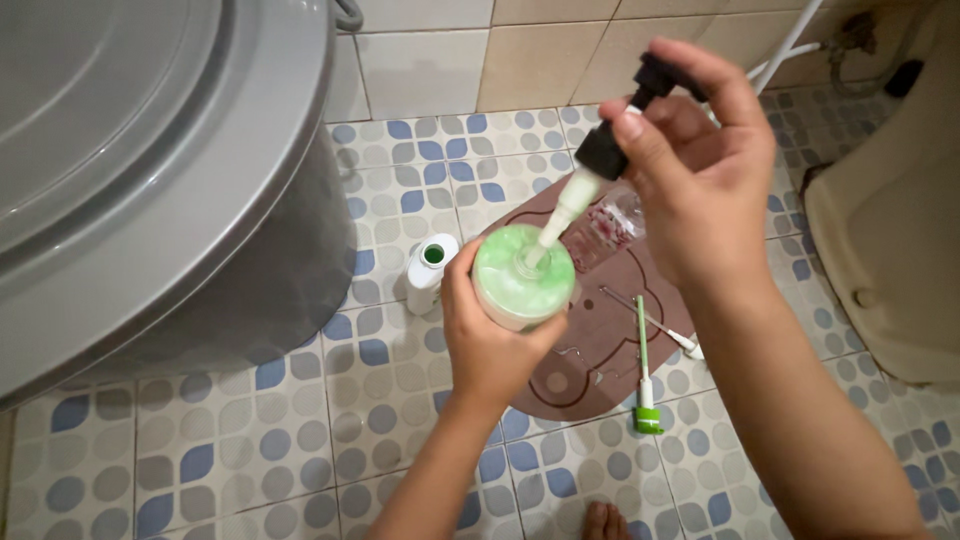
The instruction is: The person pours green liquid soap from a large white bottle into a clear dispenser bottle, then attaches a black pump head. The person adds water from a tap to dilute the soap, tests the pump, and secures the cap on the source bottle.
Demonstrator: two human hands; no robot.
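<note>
While the left hand (490,345) wraps around the side of a round translucent plastic bottle with a pale green top (522,277), that bottle sits at the centre of the frame, held upright above the floor. Left grip: fingers closed on the bottle wall, thumb toward the viewer. The right hand (700,190), upper right of centre, has its grip clamped on a black plastic pump head (612,140); the thumb presses its collar and the fingers curl behind the nozzle. From the pump head a whitish pump stem (562,210) slopes down and left, its lower end at the bottle's mouth; whether it is inside the neck or only touching the rim cannot be told.

Surroundings noted:
- A white cylindrical bottle with an open green-rimmed neck (430,270) stands on the floor just left of the held bottle.
- A brown rubber mat with an embossed outline (600,350) lies beneath the hands; on it, a clear plastic bottle with red markings (608,225), lying down, partly hidden by the right hand.
- A thin green-and-white tube with a green end piece (643,370) lies across the mat's lower edge, beside a thin white stick (655,325).
- A large grey lidded plastic tub (150,170) fills the upper left.
- The tiled floor with blue and grey patterning (250,450) runs throughout; a beige ceramic fixture (890,230) occupies the right edge.
</note>
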